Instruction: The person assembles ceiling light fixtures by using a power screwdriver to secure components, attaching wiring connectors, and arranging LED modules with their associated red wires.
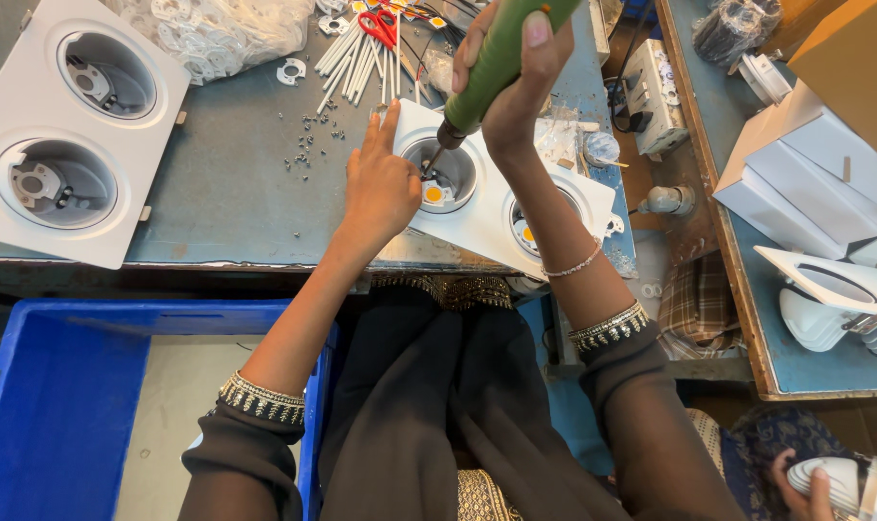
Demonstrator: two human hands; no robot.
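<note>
While both hands work at the bench (pixel 226 203):
Fixture: white double fixture (pixel 487 198), bench's near edge, centre.
Spare: second fixture (pixel 72 135), far left.
Right hand (pixel 511 77): clamped round green driver (pixel 487 63), tip in left cup.
Left hand (pixel 381 183): fingers apart, pressing fixture's left rim.
Screws (pixel 308 145): scattered left of hand.

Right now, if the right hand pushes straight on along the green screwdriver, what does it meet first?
Probably the yellow LED chip inside the white twin downlight housing; the green screwdriver in the right hand points there.

Workshop: light housings (pixel 72 130), loose screws (pixel 308 145)
</note>
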